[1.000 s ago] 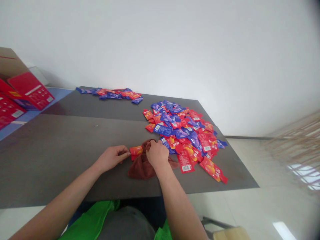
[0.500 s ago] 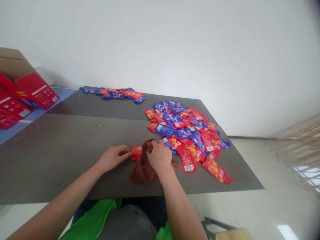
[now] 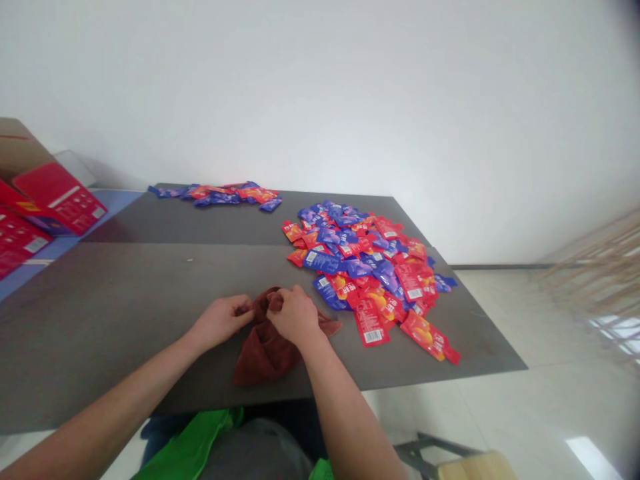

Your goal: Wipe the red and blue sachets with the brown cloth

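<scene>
A brown cloth (image 3: 265, 353) lies bunched near the table's front edge. My right hand (image 3: 295, 317) pinches its upper folds between thumb and fingers. At the cloth's left side, my left hand (image 3: 223, 322) has its fingertips pressed together against the fabric; what they hold, if anything, is hidden. To the right of the cloth spreads a large pile of red and blue-purple sachets (image 3: 370, 260). One red and orange sachet (image 3: 427, 333) lies at the pile's near right end.
A smaller row of sachets (image 3: 215, 195) lies at the table's back edge. Open red cardboard boxes (image 3: 60, 200) stand at the far left on a blue surface. The grey table (image 3: 125, 300) meets a white wall behind. A stool (image 3: 475, 467) stands below the front edge.
The red sachet between my left fingertips and the cloth is no longer visible. My left hand now meets the cloth. The whole view has shifted slightly.
</scene>
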The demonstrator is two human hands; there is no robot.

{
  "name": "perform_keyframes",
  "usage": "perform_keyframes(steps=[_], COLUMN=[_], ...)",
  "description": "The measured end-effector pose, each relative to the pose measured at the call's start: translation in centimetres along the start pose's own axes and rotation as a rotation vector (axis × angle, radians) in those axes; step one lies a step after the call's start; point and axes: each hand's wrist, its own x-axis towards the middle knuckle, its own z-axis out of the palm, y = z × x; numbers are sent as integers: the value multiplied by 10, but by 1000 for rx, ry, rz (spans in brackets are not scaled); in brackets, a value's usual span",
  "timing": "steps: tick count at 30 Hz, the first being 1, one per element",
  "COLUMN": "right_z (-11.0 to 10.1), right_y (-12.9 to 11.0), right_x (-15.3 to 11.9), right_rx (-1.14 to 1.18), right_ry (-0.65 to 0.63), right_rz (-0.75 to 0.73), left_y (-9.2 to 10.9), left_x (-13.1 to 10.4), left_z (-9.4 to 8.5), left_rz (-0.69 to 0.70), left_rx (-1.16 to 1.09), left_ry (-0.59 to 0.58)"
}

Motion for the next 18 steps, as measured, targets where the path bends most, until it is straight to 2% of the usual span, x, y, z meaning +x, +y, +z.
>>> perform_keyframes(steps=[4,7,14,18], right_z=[1,3,6,-6], right_y=[3,1,-6,15], right_x=[1,3,-1,-12], right_rx=[47,45,12,-82], right_ry=[-1,-22,8,62], right_rz=[4,9,38,72], left_y=[0,2,8,4], left_x=[12,18,13,10], left_z=[-1,1,5,7], left_rz=[-143,-211,5,78], left_rx=[-64,-89,85,169], left_ry=[-105,-116,-33,32])
